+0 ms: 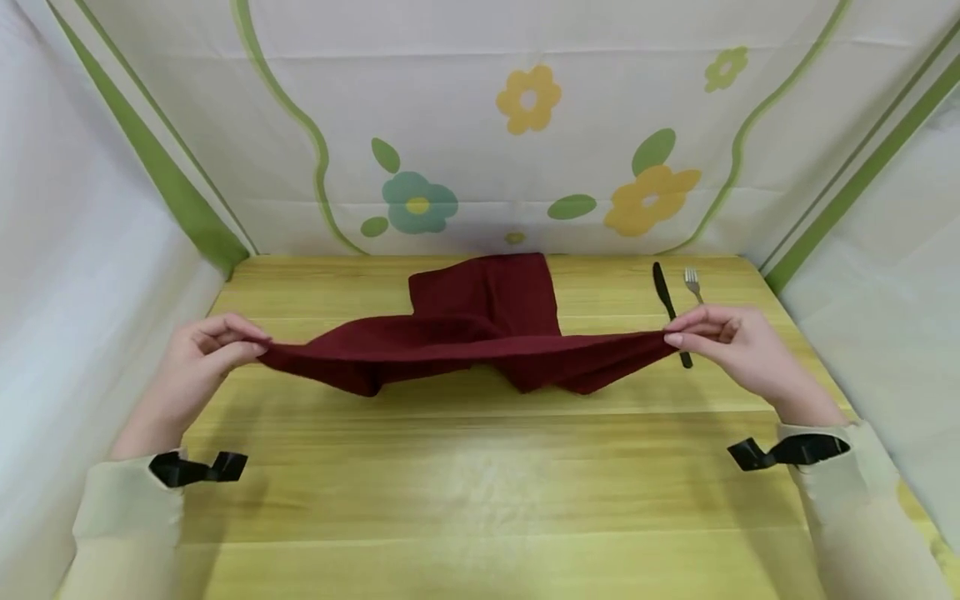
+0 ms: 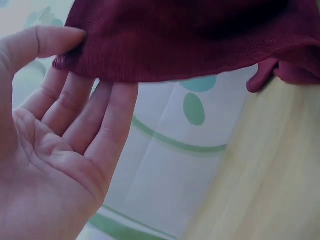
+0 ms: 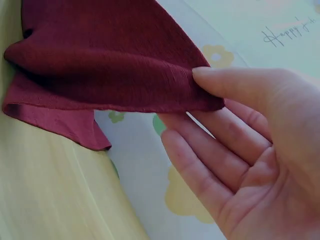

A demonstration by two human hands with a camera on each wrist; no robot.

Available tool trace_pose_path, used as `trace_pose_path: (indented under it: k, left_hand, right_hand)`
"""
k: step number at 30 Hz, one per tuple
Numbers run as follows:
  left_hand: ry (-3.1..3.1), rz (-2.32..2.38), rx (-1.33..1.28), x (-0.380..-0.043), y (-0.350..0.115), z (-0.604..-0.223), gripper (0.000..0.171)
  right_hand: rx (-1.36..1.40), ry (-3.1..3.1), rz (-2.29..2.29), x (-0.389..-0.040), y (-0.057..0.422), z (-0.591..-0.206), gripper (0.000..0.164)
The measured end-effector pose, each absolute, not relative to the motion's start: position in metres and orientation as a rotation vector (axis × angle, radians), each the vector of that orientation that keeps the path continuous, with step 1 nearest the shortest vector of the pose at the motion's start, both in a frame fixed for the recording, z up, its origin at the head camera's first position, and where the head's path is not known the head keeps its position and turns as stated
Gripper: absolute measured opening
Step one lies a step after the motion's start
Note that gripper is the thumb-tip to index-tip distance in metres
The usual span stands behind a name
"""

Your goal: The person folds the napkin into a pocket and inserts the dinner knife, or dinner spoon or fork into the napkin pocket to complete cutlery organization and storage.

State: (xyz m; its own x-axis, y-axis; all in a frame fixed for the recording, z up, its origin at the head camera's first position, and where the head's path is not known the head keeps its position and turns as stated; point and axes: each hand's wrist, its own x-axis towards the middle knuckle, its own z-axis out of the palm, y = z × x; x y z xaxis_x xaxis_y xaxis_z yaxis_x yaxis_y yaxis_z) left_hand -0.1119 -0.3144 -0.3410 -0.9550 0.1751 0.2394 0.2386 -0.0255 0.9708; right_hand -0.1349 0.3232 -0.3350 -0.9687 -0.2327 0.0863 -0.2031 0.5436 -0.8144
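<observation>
the left hand [image 1: 197, 367] and right hand [image 1: 738, 354] each pinch 1 corner of a red cloth [image 1: 472, 333]; 1 knife [image 1: 663, 292] and 1 fork [image 1: 692, 281] lie on the table [image 1: 480, 483].

Cloth [image 1: 483, 333] left of fork [image 1: 693, 287]

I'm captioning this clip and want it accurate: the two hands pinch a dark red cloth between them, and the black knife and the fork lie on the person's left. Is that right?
Not quite: the head view shows the black knife and the fork on the person's right. The left hand and right hand do pinch the dark red cloth.
</observation>
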Motion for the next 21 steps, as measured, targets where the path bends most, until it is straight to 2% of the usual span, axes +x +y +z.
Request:
trace_pose_path:
  k: [5,11,17,21]
  left_hand:
    - [-2.228,-2.124,-0.420,-0.096,-0.321,-0.345,0.021]
    - [-2.350,-2.063,-0.466,-0.086,-0.328,-0.346,0.020]
    - [-2.689,-1.945,-0.719,-0.080,-0.337,-0.361,0.021]
    - [-2.759,-2.087,-0.952,-0.076,-0.339,-0.382,0.021]
  right_hand:
    - [-0.405,2.717,-1.413,-0.119,0.332,-0.334,0.011]
    - [-0.580,2.648,-1.383,-0.108,0.334,-0.329,0.010]
    - [-0.780,2.359,-1.368,-0.105,0.338,-0.344,0.019]
    - [-0.889,2.074,-1.400,-0.106,0.339,-0.370,0.022]
